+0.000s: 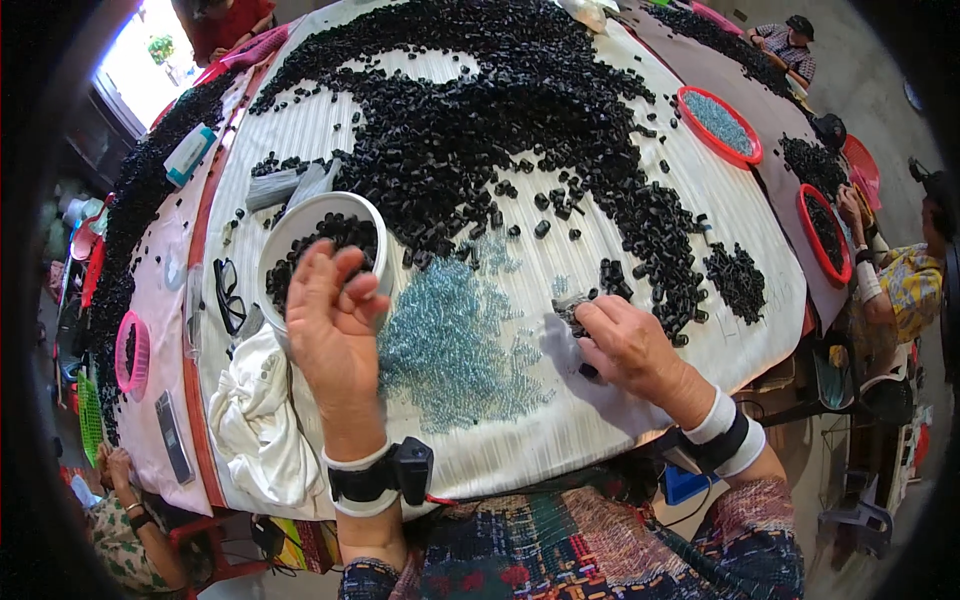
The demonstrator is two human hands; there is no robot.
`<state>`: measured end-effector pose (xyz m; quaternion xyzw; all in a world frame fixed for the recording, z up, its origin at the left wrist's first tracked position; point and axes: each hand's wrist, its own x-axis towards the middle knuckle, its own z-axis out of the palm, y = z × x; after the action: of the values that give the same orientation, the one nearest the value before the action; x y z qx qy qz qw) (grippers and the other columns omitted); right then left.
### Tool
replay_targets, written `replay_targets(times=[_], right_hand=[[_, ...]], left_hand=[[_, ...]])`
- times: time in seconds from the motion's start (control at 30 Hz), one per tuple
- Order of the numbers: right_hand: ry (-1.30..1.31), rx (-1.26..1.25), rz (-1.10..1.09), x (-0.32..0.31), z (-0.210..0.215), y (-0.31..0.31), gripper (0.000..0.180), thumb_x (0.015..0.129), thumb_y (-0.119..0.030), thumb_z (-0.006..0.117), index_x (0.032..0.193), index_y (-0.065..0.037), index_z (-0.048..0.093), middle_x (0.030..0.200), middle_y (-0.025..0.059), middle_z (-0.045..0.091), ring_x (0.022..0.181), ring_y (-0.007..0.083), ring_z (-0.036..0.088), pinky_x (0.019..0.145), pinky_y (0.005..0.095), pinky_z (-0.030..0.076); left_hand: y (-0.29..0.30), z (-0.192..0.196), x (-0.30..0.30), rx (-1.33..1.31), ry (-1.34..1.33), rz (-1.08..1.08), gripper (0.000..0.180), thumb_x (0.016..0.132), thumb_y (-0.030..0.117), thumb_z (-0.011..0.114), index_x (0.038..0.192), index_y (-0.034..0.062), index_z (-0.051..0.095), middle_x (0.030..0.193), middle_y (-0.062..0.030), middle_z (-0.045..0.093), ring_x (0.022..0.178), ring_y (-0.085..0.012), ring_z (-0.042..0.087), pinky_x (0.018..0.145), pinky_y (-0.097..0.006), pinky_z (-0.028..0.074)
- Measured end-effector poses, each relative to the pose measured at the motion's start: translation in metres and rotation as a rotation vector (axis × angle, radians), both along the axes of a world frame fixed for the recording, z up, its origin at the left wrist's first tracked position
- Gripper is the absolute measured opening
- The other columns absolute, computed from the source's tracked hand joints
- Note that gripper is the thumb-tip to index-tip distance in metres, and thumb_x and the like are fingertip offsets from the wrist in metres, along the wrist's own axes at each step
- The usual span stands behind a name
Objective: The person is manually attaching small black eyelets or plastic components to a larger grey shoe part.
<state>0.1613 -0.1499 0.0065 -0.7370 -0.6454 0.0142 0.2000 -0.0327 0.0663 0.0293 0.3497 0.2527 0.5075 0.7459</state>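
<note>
My left hand (335, 325) is raised over the near side of a white bowl (318, 202) of small black cylindrical pieces. Its palm is turned up, the fingers are loosely bent and apart, and nothing shows in them. On the right, the fingers of my right hand (632, 345) close round a small grey bundle (568, 308) just above the cloth; what it is made of I cannot make out. Several black pieces (613, 277) lie beyond that hand. Between my hands spreads a heap of tiny pale blue, glassy pieces (440, 340).
A large pile of black pieces (480, 125) covers the table's far part. Left lie eyeglasses (230, 298), a crumpled white cloth (262, 425) and grey bundles (272, 188). Red trays (683, 104) stand right. Other people sit around, one in a yellow patterned top (915, 290).
</note>
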Motion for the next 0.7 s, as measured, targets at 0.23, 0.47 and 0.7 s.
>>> replay_targets(times=[0.23, 0.47, 0.7], right_hand=[[0.084, 0.306, 0.173, -0.020, 0.031, 0.024, 0.036, 0.068, 0.000, 0.065, 0.102, 0.001, 0.053, 0.084, 0.0143, 0.055, 0.077, 0.0309, 0.057, 0.065, 0.0374, 0.049], [0.024, 0.350, 0.364, -0.033, 0.035, 0.043, 0.043, 0.079, -0.010, 0.060, 0.121, -0.004, 0.053, 0.083, 0.0091, 0.055, 0.074, 0.0244, 0.056, 0.064, 0.0329, 0.049], [0.141, 0.333, -0.082, 0.024, 0.023, 0.042, 0.027, 0.075, 0.003, 0.056, 0.102, -0.001, 0.057, 0.083, 0.0146, 0.059, 0.075, 0.0317, 0.060, 0.067, 0.0369, 0.051]], left_hand=[[-0.040, -0.008, 0.021, 0.045, 0.302, -0.675, 0.015, 0.086, 0.013, 0.064, 0.095, 0.0014, 0.059, 0.082, -0.0086, 0.065, 0.068, -0.0136, 0.065, 0.054, -0.023, 0.053], [-0.047, -0.014, 0.022, 0.134, 0.371, -0.838, 0.016, 0.080, 0.004, 0.069, 0.093, -0.0012, 0.062, 0.078, -0.0067, 0.066, 0.067, -0.0119, 0.063, 0.057, -0.024, 0.053], [-0.041, -0.019, 0.021, -0.047, 0.312, -0.729, 0.016, 0.081, 0.007, 0.068, 0.094, -0.0004, 0.064, 0.077, -0.0064, 0.065, 0.063, -0.0103, 0.062, 0.054, -0.022, 0.053]])
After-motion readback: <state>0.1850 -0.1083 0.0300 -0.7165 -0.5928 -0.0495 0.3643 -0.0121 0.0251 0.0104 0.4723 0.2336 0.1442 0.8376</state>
